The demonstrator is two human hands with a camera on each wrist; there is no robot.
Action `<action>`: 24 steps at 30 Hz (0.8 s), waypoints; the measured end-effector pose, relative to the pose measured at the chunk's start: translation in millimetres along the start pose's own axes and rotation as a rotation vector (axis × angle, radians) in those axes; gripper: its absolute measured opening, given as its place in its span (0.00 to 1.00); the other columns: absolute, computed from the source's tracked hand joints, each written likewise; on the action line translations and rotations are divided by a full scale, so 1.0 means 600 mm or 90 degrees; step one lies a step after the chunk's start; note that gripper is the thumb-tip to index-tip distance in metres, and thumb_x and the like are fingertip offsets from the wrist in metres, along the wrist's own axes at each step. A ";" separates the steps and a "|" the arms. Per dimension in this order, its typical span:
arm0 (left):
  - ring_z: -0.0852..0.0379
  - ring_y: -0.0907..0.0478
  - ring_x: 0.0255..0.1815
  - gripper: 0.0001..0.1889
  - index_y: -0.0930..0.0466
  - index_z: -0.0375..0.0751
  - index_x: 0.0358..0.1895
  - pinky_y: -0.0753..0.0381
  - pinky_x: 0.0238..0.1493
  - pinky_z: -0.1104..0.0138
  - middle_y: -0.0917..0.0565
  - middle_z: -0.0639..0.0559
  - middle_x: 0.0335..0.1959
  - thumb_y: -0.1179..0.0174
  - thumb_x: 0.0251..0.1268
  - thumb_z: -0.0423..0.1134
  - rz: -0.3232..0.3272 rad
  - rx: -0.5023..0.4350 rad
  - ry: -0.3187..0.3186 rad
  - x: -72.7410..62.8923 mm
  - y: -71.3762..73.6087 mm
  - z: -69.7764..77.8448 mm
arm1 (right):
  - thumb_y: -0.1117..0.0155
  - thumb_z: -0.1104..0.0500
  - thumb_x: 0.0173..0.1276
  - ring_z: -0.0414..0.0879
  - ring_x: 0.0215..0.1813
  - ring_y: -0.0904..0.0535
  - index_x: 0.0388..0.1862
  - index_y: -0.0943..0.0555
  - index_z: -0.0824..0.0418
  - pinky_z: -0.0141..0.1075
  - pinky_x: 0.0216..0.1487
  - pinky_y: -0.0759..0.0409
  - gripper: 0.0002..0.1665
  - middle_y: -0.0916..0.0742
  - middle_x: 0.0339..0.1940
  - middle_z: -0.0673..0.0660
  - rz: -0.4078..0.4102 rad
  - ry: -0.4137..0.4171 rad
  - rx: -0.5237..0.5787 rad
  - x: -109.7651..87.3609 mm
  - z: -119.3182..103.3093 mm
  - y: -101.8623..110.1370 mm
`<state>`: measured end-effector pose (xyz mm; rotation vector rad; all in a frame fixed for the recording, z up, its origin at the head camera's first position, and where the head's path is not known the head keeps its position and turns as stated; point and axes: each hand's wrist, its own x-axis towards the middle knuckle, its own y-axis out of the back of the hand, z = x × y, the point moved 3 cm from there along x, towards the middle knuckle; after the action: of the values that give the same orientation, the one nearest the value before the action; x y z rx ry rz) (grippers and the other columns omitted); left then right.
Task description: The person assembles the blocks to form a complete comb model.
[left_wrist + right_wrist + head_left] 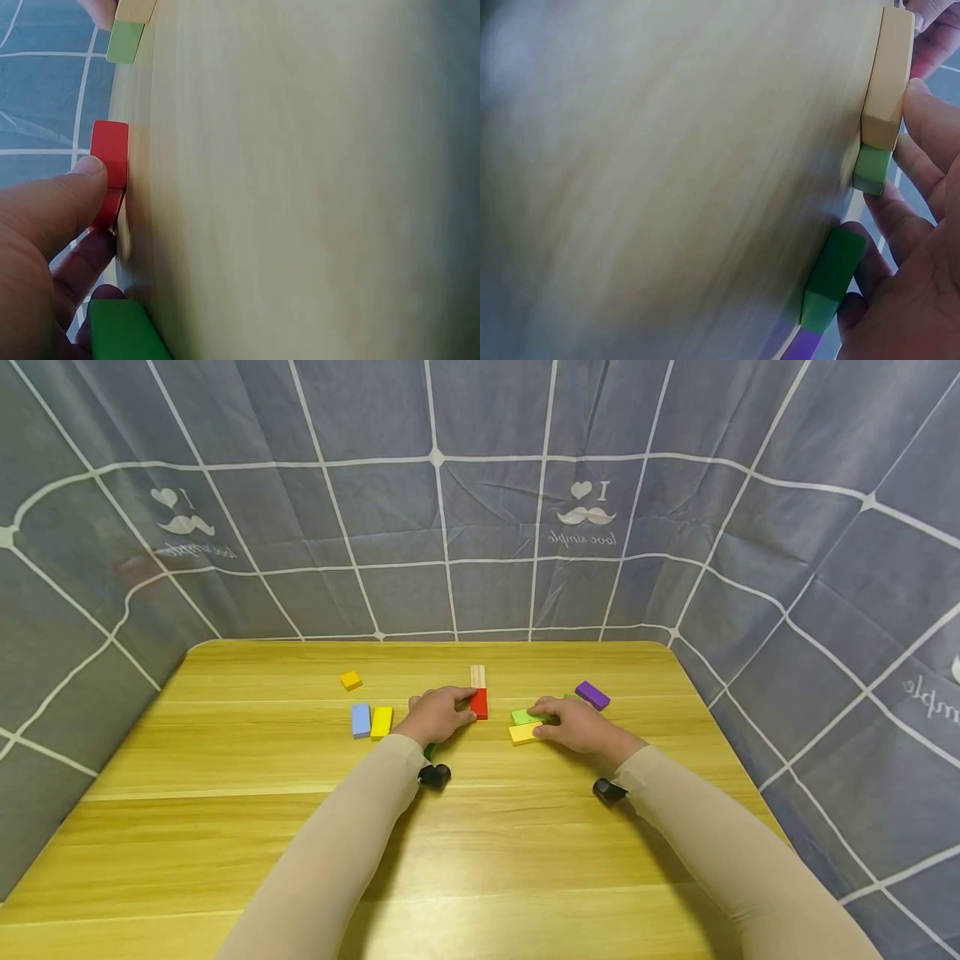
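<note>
Hands [437,713] [579,727] curl, pinching red block [479,704] (left), yellow and lime blocks [522,736] [522,717] (right).

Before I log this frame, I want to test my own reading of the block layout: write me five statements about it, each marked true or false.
1. The left hand touches the red piece. True.
2. The right hand touches the purple block. False: it touches the pale orange block.
3. In the head view, the blue block lies just left of the bright yellow block. True.
4. The light green block lies far from the pale orange one. False: they lie side by side.
5. The small orange block lies farther from the person than the blue block. True.
</note>
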<state>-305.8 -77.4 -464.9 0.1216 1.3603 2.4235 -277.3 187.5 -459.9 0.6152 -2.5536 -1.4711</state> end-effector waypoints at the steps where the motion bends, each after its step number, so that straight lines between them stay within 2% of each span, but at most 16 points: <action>1: 0.38 0.27 0.75 0.31 0.30 0.58 0.80 0.39 0.64 0.47 0.27 0.48 0.79 0.38 0.77 0.52 0.000 0.000 0.001 0.000 0.000 0.000 | 0.32 0.52 0.77 0.61 0.79 0.28 0.72 0.20 0.57 0.56 0.78 0.30 0.28 0.20 0.75 0.61 -0.001 0.001 -0.001 0.000 0.000 0.000; 5: 0.40 0.30 0.79 0.32 0.32 0.57 0.81 0.40 0.66 0.47 0.28 0.47 0.80 0.38 0.77 0.52 -0.009 -0.005 0.004 -0.003 0.004 -0.001 | 0.32 0.52 0.77 0.61 0.79 0.28 0.72 0.20 0.57 0.55 0.78 0.30 0.28 0.20 0.76 0.61 -0.003 0.004 -0.003 0.001 0.000 -0.001; 11: 0.43 0.33 0.81 0.34 0.36 0.49 0.83 0.40 0.72 0.45 0.29 0.46 0.80 0.41 0.79 0.54 -0.037 0.000 -0.014 -0.012 0.018 -0.004 | 0.32 0.52 0.77 0.62 0.79 0.28 0.72 0.20 0.57 0.55 0.79 0.30 0.28 0.21 0.76 0.62 -0.003 0.004 -0.006 0.003 -0.002 -0.001; 18: 0.43 0.24 0.75 0.29 0.32 0.48 0.80 0.47 0.80 0.41 0.21 0.45 0.73 0.44 0.82 0.50 -0.046 -0.016 -0.034 -0.031 0.046 -0.016 | 0.31 0.52 0.76 0.62 0.79 0.28 0.72 0.20 0.57 0.55 0.79 0.31 0.28 0.21 0.76 0.62 -0.001 -0.006 -0.011 0.005 0.001 0.000; 24: 0.44 0.23 0.73 0.27 0.30 0.50 0.79 0.47 0.81 0.42 0.21 0.45 0.74 0.45 0.83 0.50 -0.030 0.003 -0.045 -0.052 0.067 -0.033 | 0.32 0.52 0.77 0.63 0.79 0.29 0.73 0.20 0.57 0.56 0.79 0.32 0.29 0.22 0.77 0.62 -0.004 -0.004 -0.015 0.008 0.004 0.003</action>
<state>-292.0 -123.3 -438.5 0.1721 1.3232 2.3555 -282.7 188.2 -459.7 0.6174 -2.5374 -1.5050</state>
